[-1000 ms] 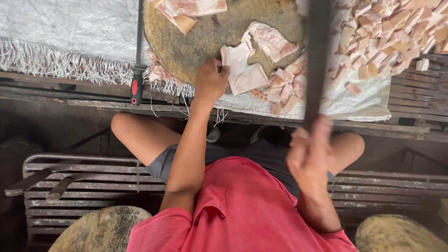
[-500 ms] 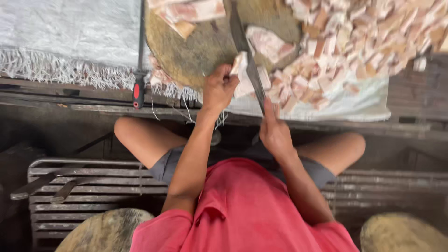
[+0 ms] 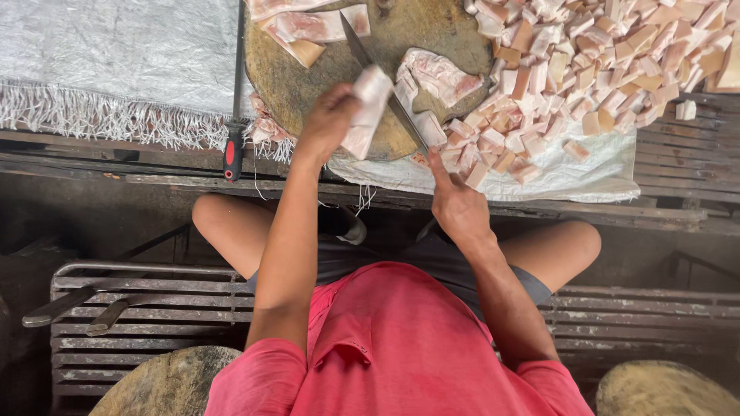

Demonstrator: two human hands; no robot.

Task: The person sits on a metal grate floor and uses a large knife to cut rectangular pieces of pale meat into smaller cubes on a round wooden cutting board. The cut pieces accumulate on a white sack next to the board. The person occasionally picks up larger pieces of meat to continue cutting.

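Observation:
My left hand (image 3: pixel 330 123) is closed around a pale strip of pork (image 3: pixel 370 104) and holds it up over the round wooden chopping block (image 3: pixel 308 85). My right hand (image 3: pixel 456 204) grips the handle of a long knife (image 3: pixel 385 88), whose blade slants across the block right beside the held strip. More slabs of pork with skin (image 3: pixel 435 77) lie on the block. To the right of the block, a big pile of diced pork (image 3: pixel 586 69) rests on white sacking.
A sharpening steel with a red and black handle (image 3: pixel 233 146) lies left of the block on a white woven cloth (image 3: pixel 100 54). I sit on a slatted metal bench (image 3: pixel 154 308) with tools (image 3: pixel 62 308) on it. Two round wooden blocks (image 3: pixel 169 385) (image 3: pixel 663 389) are below.
My right hand brought the knife down from a raised, blurred position onto the block. My left hand lifted a strip of pork off the block.

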